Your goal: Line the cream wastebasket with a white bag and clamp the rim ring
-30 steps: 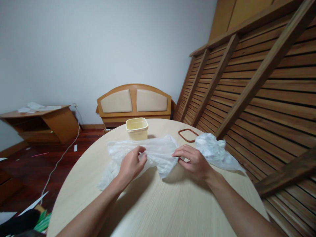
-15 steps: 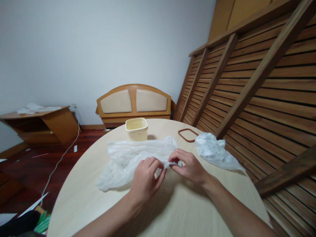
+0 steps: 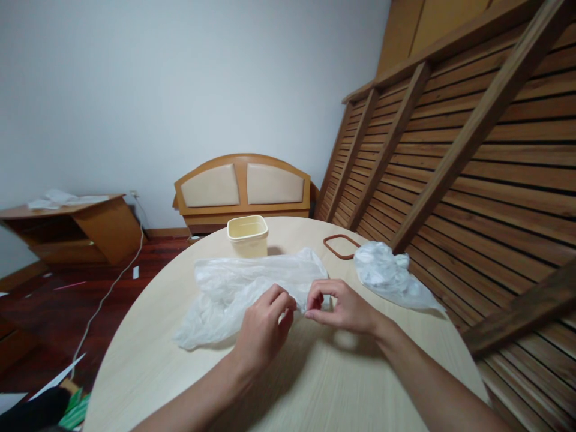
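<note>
A thin, crumpled white plastic bag (image 3: 225,294) lies across the middle of the round table (image 3: 148,354). My left hand (image 3: 267,324) pinches the bag near its right end, thumb and fingers pressed together. Just to the right, my right hand (image 3: 339,306) is closed in a pinch at the same end of the bag, its fingertips almost meeting those of my left hand. The small piece between the fingertips is partly hidden.
Behind the bag stands a pale yellow square container (image 3: 248,237). A brown rounded ring (image 3: 341,255) and a second bunched plastic bag (image 3: 387,270) lie at the right. A slatted wooden frame (image 3: 450,180) leans beyond the table's right edge.
My right hand's fingers have curled into a rounder pinch, and its fingertips have shifted slightly down at the bag's end. My left hand has turned a little. The view has shifted slightly.
</note>
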A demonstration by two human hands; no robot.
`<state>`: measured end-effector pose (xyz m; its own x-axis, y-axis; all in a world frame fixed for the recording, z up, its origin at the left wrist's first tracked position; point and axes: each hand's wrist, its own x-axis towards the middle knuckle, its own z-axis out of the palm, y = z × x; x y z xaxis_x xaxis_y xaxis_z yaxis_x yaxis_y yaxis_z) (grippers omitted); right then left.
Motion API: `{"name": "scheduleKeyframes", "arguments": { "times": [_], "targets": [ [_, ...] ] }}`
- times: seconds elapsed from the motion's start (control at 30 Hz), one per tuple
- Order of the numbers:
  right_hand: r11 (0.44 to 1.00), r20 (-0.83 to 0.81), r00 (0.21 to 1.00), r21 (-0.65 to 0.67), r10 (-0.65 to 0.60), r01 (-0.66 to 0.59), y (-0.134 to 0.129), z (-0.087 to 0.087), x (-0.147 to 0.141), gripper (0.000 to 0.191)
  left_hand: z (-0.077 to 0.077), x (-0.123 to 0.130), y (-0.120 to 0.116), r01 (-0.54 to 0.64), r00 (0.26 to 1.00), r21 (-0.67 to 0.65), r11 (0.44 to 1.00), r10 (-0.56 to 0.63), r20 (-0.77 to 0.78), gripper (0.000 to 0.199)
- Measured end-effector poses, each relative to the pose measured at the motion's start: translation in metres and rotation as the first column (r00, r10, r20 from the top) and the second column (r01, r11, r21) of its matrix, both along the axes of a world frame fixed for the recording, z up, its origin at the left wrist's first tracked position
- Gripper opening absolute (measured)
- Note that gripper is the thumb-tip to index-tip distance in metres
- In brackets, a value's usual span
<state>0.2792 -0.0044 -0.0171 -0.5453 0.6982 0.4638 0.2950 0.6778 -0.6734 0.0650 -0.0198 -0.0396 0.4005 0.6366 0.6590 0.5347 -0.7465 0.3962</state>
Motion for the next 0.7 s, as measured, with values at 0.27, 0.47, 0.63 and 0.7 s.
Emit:
{"name": "scheduleKeyframes", "arguments": {
  "times": [0.27, 0.47, 0.63, 0.7],
  "targets": [
    [0.807, 0.041, 0.990, 0.583, -0.139, 0.089, 0.005, 0.002, 0.007, 0.008, -0.001, 0.003, -0.001, 0.020, 0.998, -0.018, 1.000, -0.019, 0.060, 0.020],
    [0.677, -0.020, 0.974, 0.715, -0.227, 0.172, 0.004, 0.003, 0.010, 0.002, -0.006, 0.007, -0.004, 0.013, 0.998, -0.099, 0.995, -0.008, 0.057, 0.015],
    [0.669, -0.027, 0.966, 0.716, -0.258, 0.198, 0.007, 0.000, 0.012, 0.004, -0.005, 0.003, -0.003, 0.013, 1.000, -0.125, 0.992, -0.014, -0.009, 0.013],
    [0.649, -0.006, 0.963, 0.738, -0.268, 0.185, 0.008, 0.001, 0.014, 0.009, -0.003, 0.002, -0.004, 0.010, 1.000, -0.103, 0.995, -0.009, 0.015, 0.015]
  ]
}}
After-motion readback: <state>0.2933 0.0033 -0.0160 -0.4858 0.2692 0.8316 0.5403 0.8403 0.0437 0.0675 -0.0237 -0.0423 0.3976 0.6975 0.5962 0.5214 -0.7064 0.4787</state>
